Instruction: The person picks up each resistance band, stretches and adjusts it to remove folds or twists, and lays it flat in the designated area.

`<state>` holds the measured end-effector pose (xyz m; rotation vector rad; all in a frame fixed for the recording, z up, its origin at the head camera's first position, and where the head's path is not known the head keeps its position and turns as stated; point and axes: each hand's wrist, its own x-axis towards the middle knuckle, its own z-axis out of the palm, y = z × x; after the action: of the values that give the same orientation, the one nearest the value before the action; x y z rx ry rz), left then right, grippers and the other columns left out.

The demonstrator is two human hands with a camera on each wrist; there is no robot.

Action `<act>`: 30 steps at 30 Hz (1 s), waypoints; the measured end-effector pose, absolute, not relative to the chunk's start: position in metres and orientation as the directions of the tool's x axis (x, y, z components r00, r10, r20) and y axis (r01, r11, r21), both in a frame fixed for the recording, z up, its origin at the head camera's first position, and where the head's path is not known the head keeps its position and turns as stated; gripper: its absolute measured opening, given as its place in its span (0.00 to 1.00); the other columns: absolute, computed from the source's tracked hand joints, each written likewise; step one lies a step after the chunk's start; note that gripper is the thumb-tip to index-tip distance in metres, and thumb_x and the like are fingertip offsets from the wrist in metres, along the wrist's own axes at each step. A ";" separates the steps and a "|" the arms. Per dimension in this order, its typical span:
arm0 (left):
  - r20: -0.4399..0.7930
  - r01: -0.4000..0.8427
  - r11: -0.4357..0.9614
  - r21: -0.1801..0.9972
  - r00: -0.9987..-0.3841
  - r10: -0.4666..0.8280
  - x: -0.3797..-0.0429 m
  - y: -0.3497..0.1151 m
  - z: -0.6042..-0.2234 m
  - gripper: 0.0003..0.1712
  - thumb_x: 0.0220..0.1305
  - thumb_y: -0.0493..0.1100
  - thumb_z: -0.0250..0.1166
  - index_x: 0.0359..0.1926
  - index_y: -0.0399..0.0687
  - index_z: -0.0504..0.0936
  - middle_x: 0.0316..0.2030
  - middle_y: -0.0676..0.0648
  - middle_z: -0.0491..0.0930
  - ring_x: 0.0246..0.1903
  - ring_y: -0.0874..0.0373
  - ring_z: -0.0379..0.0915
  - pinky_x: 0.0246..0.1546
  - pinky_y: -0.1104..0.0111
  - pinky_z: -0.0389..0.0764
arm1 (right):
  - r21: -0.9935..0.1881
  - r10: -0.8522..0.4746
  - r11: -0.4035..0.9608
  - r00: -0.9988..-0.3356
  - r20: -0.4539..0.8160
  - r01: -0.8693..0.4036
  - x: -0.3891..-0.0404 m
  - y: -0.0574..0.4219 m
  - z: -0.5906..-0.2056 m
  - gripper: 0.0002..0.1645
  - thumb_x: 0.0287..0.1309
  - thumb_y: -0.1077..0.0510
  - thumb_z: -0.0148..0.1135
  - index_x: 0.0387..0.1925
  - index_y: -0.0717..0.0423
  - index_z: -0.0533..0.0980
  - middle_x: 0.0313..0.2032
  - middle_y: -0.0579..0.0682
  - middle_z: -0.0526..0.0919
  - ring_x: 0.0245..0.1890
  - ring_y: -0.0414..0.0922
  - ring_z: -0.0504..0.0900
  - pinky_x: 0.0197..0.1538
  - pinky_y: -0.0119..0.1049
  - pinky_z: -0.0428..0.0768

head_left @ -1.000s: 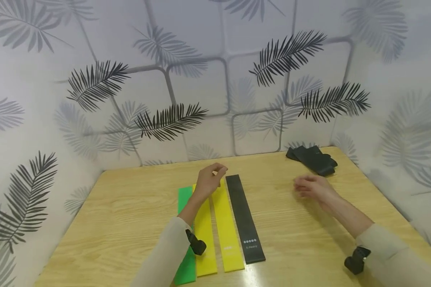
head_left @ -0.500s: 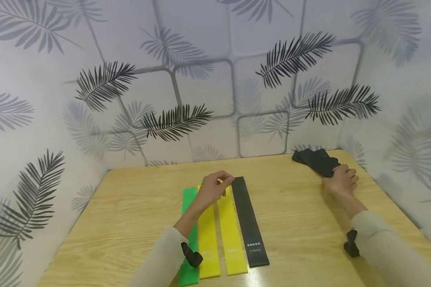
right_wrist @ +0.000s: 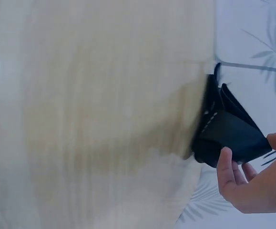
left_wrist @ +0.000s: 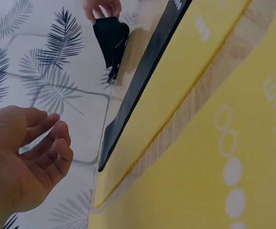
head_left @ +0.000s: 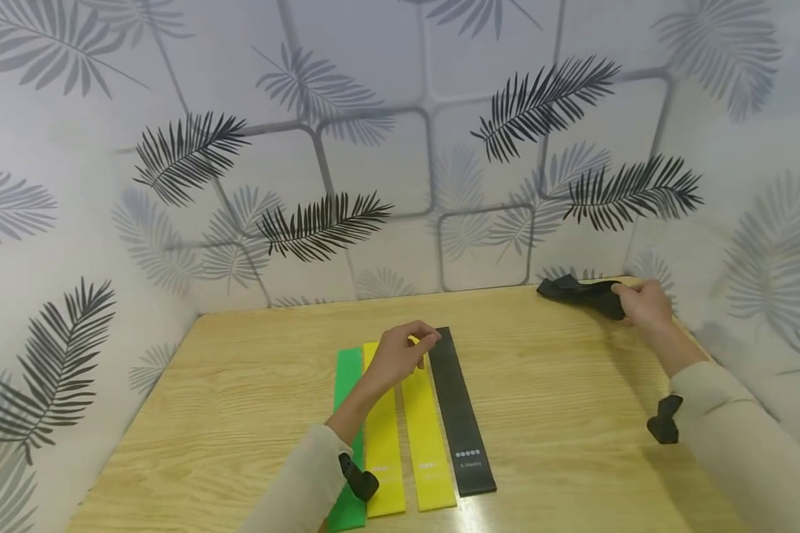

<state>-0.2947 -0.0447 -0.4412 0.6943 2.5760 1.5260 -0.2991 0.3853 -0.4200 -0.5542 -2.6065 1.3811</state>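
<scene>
At two o'clock on the table (head_left: 240, 400), your right hand (head_left: 645, 306) pinches the folded black bundle (head_left: 578, 293) between thumb and fingers at its three-o'clock end. Your left hand (head_left: 400, 354) hovers over the twelve-o'clock end of a yellow band (head_left: 430, 440), fingers loosely curled, near the flat black band (head_left: 464, 414).

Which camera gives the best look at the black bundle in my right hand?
The right wrist view: the black bundle is largest there, folds and pale marks showing, gripped by the right hand. The head view shows it small at the far right corner of the table; the left wrist view, small near the top.
</scene>
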 end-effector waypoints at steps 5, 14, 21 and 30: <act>0.162 0.345 0.411 0.844 -0.894 0.417 -0.292 -0.043 -0.442 0.14 0.79 0.46 0.60 0.54 0.43 0.86 0.46 0.36 0.84 0.30 0.34 0.80 0.20 0.72 0.71 | -0.940 0.409 0.229 -0.901 -0.142 0.252 -0.305 0.382 -0.402 0.38 0.79 0.48 0.45 0.73 0.74 0.53 0.77 0.70 0.48 0.70 0.65 0.65 0.47 0.36 0.88; 0.165 0.356 0.410 0.840 -0.887 0.431 -0.291 -0.045 -0.442 0.13 0.79 0.45 0.60 0.54 0.47 0.86 0.47 0.36 0.84 0.29 0.33 0.79 0.21 0.71 0.72 | -0.990 0.458 -0.070 -0.878 -0.138 0.120 -0.313 0.375 -0.386 0.09 0.78 0.54 0.48 0.46 0.52 0.59 0.76 0.63 0.49 0.53 0.51 0.81 0.45 0.31 0.87; 0.146 0.363 0.385 0.848 -0.860 0.490 -0.288 -0.040 -0.442 0.16 0.80 0.47 0.59 0.55 0.41 0.85 0.46 0.35 0.84 0.30 0.35 0.80 0.23 0.71 0.77 | -0.977 0.381 -0.210 -0.919 -0.099 0.018 -0.308 0.360 -0.368 0.15 0.74 0.55 0.59 0.49 0.50 0.61 0.57 0.49 0.65 0.32 0.43 0.80 0.39 0.34 0.88; 0.029 0.315 0.402 0.860 -0.816 0.577 -0.282 -0.017 -0.445 0.18 0.80 0.51 0.59 0.55 0.43 0.85 0.42 0.40 0.87 0.30 0.43 0.83 0.29 0.64 0.83 | -0.984 0.191 -0.176 -0.980 -0.060 0.026 -0.293 0.329 -0.365 0.21 0.73 0.53 0.63 0.53 0.44 0.59 0.46 0.49 0.74 0.30 0.40 0.81 0.34 0.32 0.84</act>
<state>-0.2821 -0.0169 -0.4454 0.7804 2.3890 1.3750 -0.2925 0.3289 -0.3645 -0.2585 -1.9427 2.3150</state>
